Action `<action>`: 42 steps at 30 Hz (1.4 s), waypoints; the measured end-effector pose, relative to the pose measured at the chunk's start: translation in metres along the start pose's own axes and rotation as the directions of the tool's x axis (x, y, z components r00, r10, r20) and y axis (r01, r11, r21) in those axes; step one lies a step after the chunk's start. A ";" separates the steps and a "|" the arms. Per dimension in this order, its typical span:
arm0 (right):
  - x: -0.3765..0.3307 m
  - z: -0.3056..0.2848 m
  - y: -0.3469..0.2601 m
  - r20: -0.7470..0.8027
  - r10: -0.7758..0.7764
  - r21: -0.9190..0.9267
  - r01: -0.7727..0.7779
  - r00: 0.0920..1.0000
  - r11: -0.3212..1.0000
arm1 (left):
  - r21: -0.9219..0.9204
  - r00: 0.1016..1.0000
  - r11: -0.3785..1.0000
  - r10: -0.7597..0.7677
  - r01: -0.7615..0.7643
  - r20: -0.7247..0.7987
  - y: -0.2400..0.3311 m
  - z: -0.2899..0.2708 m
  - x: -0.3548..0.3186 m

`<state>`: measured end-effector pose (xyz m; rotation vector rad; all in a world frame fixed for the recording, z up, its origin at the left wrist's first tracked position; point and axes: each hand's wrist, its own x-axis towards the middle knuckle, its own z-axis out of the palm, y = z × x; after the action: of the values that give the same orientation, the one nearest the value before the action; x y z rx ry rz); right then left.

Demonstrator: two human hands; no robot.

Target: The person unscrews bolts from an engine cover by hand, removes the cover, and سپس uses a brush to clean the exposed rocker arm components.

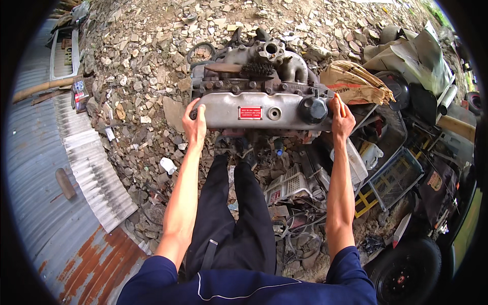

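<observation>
Head view shows the left hand point(195, 125) and the right hand point(342, 120), fingers curled, gripping both ends of the long grey metal valve cover point(254, 110) atop the dirty engine block point(254, 76), probably seating or lifting it; an even pull seems needed.

A red rectangular label point(250, 113) sits mid-cover (white print); a crumpled brown paper sack point(356, 83) lies right.

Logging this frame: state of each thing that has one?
Left hand: gripping left end of valve cover.
Right hand: gripping its right end.
Valve cover: sitting on engine, black filler cap on.
Wire brush: lying on engine top.
Corrugated sheet: flat, partly rusted.
</observation>
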<state>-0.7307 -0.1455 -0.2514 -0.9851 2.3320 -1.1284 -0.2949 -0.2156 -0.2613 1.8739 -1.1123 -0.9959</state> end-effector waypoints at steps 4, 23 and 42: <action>-0.004 -0.018 -0.020 -0.047 -0.018 0.137 0.024 0.999 0.990 | -0.041 1.000 0.999 0.010 -0.010 0.016 0.034 -0.002 -0.007; -0.037 -0.039 -0.032 -0.016 0.033 0.189 -0.030 0.999 0.982 | -0.228 0.986 0.970 0.109 -0.079 0.124 0.053 -0.045 -0.020; -0.293 -0.039 -0.027 0.059 0.214 -0.024 -0.213 0.975 0.977 | 0.034 0.854 0.979 -0.194 0.203 0.483 -0.084 -0.244 -0.101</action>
<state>-0.5399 0.0761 -0.1991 -0.7416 2.3366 -0.9807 -0.0842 -0.0458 -0.2029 1.7965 -1.1925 -1.6580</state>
